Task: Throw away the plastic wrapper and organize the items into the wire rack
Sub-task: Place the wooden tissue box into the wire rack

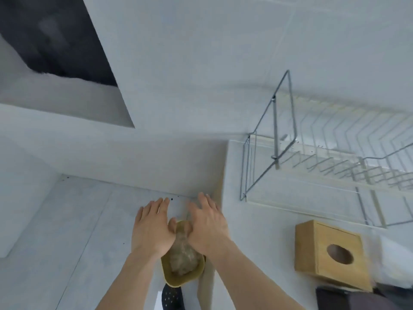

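A crumpled, brownish see-through plastic wrapper sits inside a small olive-yellow bin on the floor below me. My left hand and my right hand hover palm-down just above the bin, fingers spread. Both thumbs touch the top of the wrapper, and neither hand is closed around it. The wire rack stands on a white counter to the right, apart from both hands. It has a raised metal end frame and rows of white-coated prongs.
A wooden tissue box with an oval hole sits on the counter in front of the rack. A dark flat object lies at the bottom right. A black dotted slipper is beside the bin. White walls meet in the corner behind the bin.
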